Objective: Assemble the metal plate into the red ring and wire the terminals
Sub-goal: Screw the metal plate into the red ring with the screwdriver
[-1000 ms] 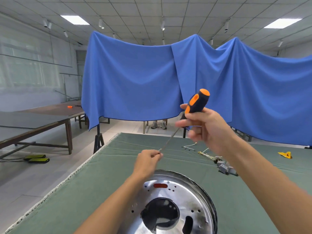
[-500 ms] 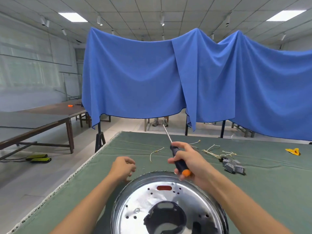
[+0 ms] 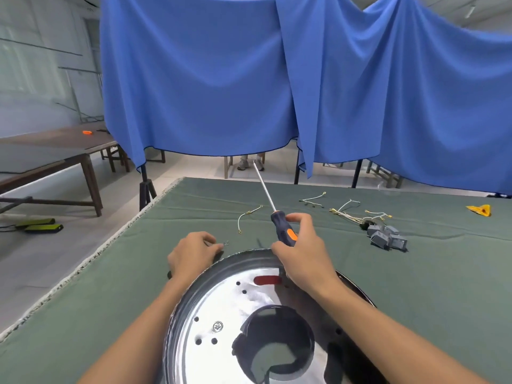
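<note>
Right now, from my remote seat, I log the following:

Right hand [image 3: 303, 261]: I see it gripping the screwdriver [image 3: 279, 227] by its black-and-orange handle, fingers and thumb curled round it, above the far rim of the plate; the shaft points up and away toward the table's far edge.

Left hand [image 3: 191, 256]: fingers curled, knuckles up, resting on the cloth just beside the plate's far-left rim; the fingertips seem to pinch a tiny metal piece [image 3: 226, 243], too small for me to name.

Metal plate [image 3: 221, 314]: a shiny round dish with a large central cut-out and several small holes, lying at the near edge of the table between my two forearms.

Red ring: I only make out a red patch showing through a slot [image 3: 268, 280] near the plate's far side; whether it is the ring I cannot tell.

Loose wire [image 3: 246, 217]: a single pale lead with terminal ends, on the cloth beyond the left hand.

Wire bundle [image 3: 357, 213]: more pale leads toward the far right of the table.

Grey terminal blocks [image 3: 386, 239]: a small pile just beside that bundle, on its near side.

Yellow scrap [image 3: 479, 209]: near the table's far right corner.

Table [image 3: 110, 300]: covered in green cloth.

Blue drape [image 3: 221, 79]: hanging behind the far edge.
</note>
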Tool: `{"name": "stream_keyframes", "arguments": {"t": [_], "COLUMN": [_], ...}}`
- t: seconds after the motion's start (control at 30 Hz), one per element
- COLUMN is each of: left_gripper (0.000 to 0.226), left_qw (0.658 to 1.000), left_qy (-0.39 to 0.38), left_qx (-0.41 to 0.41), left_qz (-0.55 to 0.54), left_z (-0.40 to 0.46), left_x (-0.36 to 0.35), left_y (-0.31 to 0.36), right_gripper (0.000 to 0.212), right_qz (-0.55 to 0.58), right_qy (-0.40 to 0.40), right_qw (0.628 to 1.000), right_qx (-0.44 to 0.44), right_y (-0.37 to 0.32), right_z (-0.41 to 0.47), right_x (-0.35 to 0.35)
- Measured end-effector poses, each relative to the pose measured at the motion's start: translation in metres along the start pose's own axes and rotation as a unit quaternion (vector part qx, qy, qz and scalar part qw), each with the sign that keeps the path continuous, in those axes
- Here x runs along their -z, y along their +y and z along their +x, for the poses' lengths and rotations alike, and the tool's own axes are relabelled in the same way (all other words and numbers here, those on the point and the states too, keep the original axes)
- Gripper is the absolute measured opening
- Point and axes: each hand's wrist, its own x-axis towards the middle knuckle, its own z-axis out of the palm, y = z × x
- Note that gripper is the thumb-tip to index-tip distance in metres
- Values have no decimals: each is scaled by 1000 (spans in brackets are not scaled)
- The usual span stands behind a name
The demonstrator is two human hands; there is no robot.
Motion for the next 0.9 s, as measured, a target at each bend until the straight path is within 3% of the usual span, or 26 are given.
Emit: {"name": "stream_keyframes", "arguments": {"t": [0.17,0.23,0.3,0.43,0.5,0.63,0.77,0.9], "left_gripper": [10,17,17,11,13,17,22,15], "left_qw": [1000,975,891,739,662,576,537,539], "left_qy": [22,15,18,-43,-74,-96,-52,-35], "left_qx": [-17,5,55,127,155,200,242,239], "left_qz": [1,-221,-449,-661,-729,-787,-806,-807], "left_z": [1,1,0,-8,-11,-13,-7,-3], "left_x": [-6,-2,13,46,55,59,55,54], "left_y": [3,6,10,19,17,7,-6,-9], "right_gripper": [37,38,36,27,29,40,42,45], "right_qz": [8,11,15,29,29,-54,-92,-77], "right_qy": [-2,-3,1,12,-6,-57,-78,-107], "right_qw": [1000,1000,1000,999,998,992,986,986], "right_qx": [7,9,13,28,49,100,117,104], "right_y": [2,4,3,0,0,-1,-6,-4], "right_z": [0,0,0,-1,-3,-10,-14,-13], "right_x": [0,0,1,2,2,4,1,3]}}
